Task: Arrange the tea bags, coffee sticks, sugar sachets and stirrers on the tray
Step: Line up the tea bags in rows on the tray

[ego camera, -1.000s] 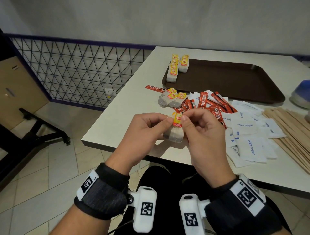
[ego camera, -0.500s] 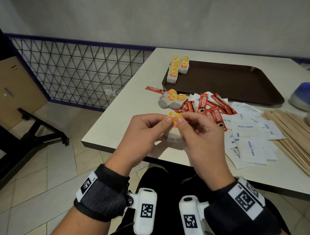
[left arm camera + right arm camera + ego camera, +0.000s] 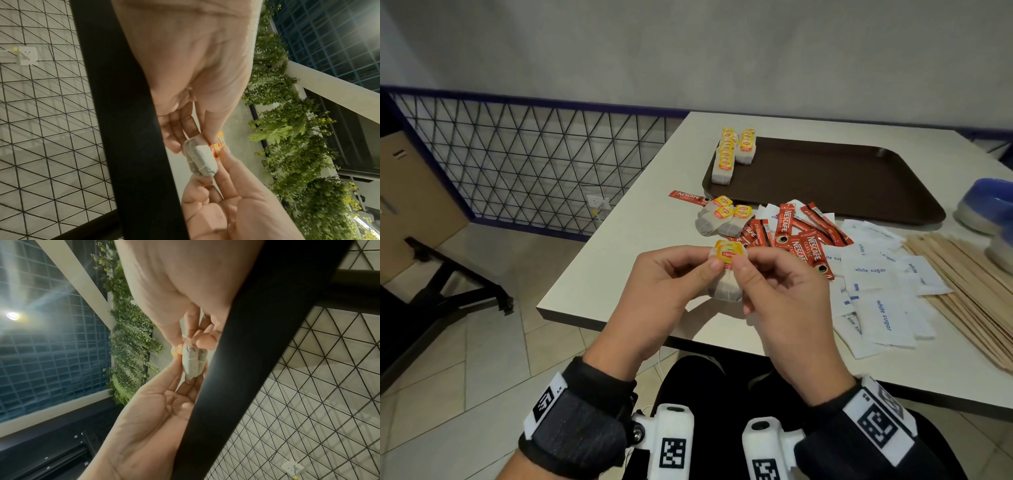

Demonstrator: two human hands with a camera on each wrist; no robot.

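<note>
Both hands are raised together just over the near edge of the off-white square table [image 3: 619, 219], thumbs and forefingers meeting. Left hand [image 3: 667, 291] and right hand [image 3: 787, 301] each pinch the yellow-and-red paper tag of a small grey-white paper tea bag bundle [image 3: 724, 291], which hangs below the fingertips, clear of the tabletop. From the left wrist view the bundle [image 3: 200, 158] appears as a folded wad with thread round it, the tag at its 1 o'clock side; the right wrist view shows the same wad [image 3: 192, 361] squeezed between both thumbs. Dark brown rectangular plastic tray [image 3: 842, 178] lies at 12 o'clock from the hands, at the far side of the table. Two short rows of yellow-tagged tea bags [image 3: 732, 154] stand at the tray's 9 o'clock end, along its left rim. Between tray and hands, three loose tea bags [image 3: 719, 219] sit on the table, touching a heap of red coffee sticks [image 3: 798, 236] at their 3 o'clock. One single red coffee stick [image 3: 688, 197] lies apart at the heap's 10 o'clock. White paper sugar sachets [image 3: 876, 291] are spread at 3 o'clock from the hands, partly overlapping. Pale wooden stirrers [image 3: 969, 284] lie in a loose sheaf beyond the sachets, towards the right table edge. A blue-and-white object [image 3: 989, 205] sits at the tray's 3 o'clock corner; I cannot tell what it is.
</note>
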